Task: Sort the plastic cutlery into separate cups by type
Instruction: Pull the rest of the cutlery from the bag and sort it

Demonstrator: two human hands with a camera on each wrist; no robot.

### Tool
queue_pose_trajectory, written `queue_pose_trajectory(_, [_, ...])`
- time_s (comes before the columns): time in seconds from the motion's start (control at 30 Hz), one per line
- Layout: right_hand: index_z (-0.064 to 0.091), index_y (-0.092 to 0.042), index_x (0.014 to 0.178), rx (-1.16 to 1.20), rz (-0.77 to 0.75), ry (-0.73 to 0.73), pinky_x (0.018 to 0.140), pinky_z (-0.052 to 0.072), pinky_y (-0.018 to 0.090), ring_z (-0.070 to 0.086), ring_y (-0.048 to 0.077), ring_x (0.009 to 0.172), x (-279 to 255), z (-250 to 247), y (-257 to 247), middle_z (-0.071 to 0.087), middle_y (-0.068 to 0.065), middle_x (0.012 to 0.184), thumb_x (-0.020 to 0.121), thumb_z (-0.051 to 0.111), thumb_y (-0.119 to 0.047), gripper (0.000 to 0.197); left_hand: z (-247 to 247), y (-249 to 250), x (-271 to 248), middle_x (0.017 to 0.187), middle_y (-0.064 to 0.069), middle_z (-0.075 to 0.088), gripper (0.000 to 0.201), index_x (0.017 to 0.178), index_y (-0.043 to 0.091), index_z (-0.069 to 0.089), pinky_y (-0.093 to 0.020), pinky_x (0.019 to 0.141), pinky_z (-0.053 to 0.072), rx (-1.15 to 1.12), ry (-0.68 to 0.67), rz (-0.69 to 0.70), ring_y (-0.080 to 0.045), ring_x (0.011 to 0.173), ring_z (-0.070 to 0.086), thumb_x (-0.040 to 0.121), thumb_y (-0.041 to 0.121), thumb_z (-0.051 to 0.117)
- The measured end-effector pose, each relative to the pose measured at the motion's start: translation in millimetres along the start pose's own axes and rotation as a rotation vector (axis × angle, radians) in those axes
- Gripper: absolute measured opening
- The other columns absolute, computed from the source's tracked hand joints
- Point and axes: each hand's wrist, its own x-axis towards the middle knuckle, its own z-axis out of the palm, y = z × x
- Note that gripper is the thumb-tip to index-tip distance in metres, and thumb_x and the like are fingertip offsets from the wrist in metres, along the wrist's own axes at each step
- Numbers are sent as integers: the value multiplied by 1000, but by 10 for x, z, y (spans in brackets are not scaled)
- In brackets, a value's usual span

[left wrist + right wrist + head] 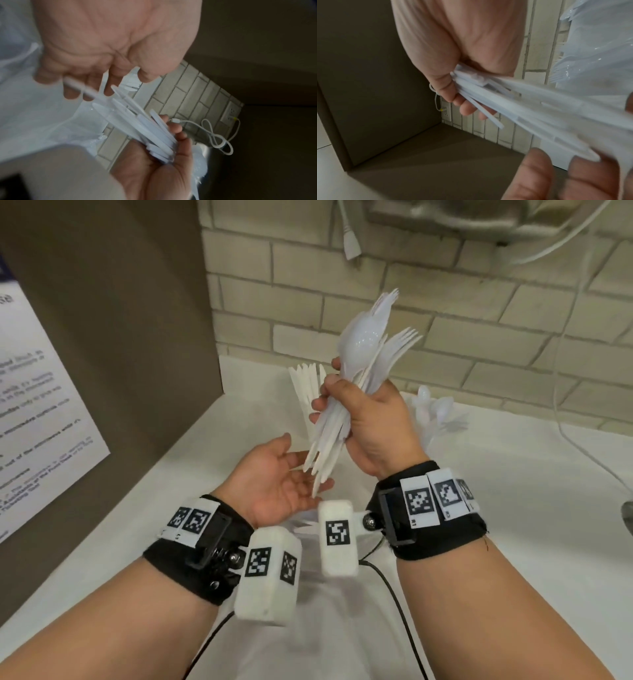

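My right hand (346, 405) grips a thick bundle of white plastic cutlery (363, 354), with spoon bowls and fork tines fanning upward and the handles pointing down. My left hand (298, 470) lies open, palm up, just under the handle ends, which touch its fingers. In the left wrist view the handles (137, 121) run from my left fingers (109, 83) into the right hand (154, 169). The right wrist view shows the right hand (453, 47) wrapped round the bundle (530, 105). No cup shows plainly.
White knives (306, 385) stand upright behind my hands. More spoons and forks (435, 414) stand at the back right on the white counter (513, 508). A brown panel (120, 337) walls the left, a brick wall the back. A white cable (351, 244) hangs above.
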Motion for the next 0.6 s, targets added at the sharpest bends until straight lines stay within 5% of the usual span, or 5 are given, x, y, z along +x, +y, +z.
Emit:
queue_pose_trajectory(0.1, [56, -14, 97, 37, -20, 10, 62, 51, 33, 59, 17, 60, 35, 21, -24, 56, 5, 74, 92, 54, 1, 15, -39, 12, 23, 131, -25, 57, 63, 125, -3, 54, -49, 110, 34, 19, 67, -19, -38, 121, 54, 99, 49, 30])
queue_pose_trajectory(0.23, [60, -13, 91, -43, -38, 0, 67, 54, 36, 60, 21, 62, 1, 47, 58, 57, 9, 74, 89, 58, 3, 16, 3, 4, -1, 131, -34, 52, 68, 128, -15, 45, -50, 104, 40, -225, -82, -32, -42, 123, 52, 100, 46, 30])
queue_pose_trajectory(0.37, [66, -16, 75, -254, 5, 10, 73, 57, 43, 66, 27, 70, -145, 33, 317, 65, 6, 68, 80, 71, 1, 18, 44, 44, -16, 130, -21, 59, 59, 132, -1, 50, -50, 103, 43, -282, -216, -2, -30, 120, 57, 103, 43, 24])
queue_pose_trajectory(0.5, [66, -16, 75, -240, 31, 37, 74, 57, 46, 68, 30, 74, -159, 10, 391, 67, 7, 70, 80, 72, -2, 16, -9, 19, 32, 139, -18, 52, 62, 137, 5, 48, -50, 113, 29, -177, -189, -52, -33, 132, 46, 101, 49, 23])
queue_pose_trajectory(0.6, [64, -12, 73, -248, 67, 27, 65, 58, 38, 66, 23, 64, -177, 14, 406, 65, 5, 62, 81, 71, -1, 15, -24, 37, 58, 135, -14, 57, 65, 138, 7, 48, -51, 112, 31, -235, -230, -5, -31, 127, 51, 100, 54, 22])
